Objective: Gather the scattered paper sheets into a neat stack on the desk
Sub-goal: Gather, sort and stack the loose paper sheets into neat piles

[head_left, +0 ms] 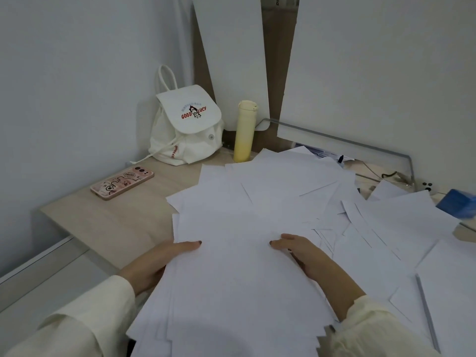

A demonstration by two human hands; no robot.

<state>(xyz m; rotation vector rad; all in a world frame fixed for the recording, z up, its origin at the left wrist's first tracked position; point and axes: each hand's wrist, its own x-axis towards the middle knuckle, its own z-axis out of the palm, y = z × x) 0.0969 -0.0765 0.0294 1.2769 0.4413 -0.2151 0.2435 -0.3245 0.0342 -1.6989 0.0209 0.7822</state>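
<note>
**Head view.** The left hand [152, 264] gripped the left edge of a bundle of paper sheets [239, 284]. Its thumb [189, 245] lay flat on the top sheet, and its remaining fingers were hidden beneath the paper. The right hand [304, 256] held the opposite edge, with its thumb [277, 244] pressed on top and one fingertip showing just beyond it. Whether the other fingers curled under could not be told.

The bundle lay between the two thumbs. It was uneven, with sheet corners stepping out along its near edge. Beyond the fingertips, loose sheets [273, 186] overlapped at many angles across the desk [113, 222], and more spread to the outer side of the right hand.

Well beyond and outward of the left thumb, a pink-cased phone [122, 182] lay flat on bare desk. Farther still, a white canvas backpack [188, 135] stood against the wall, with an upright yellow flask [243, 132] just beside it. Far outward of the right fingers, a blurred blue object [458, 206] sat at the picture's edge.
</note>
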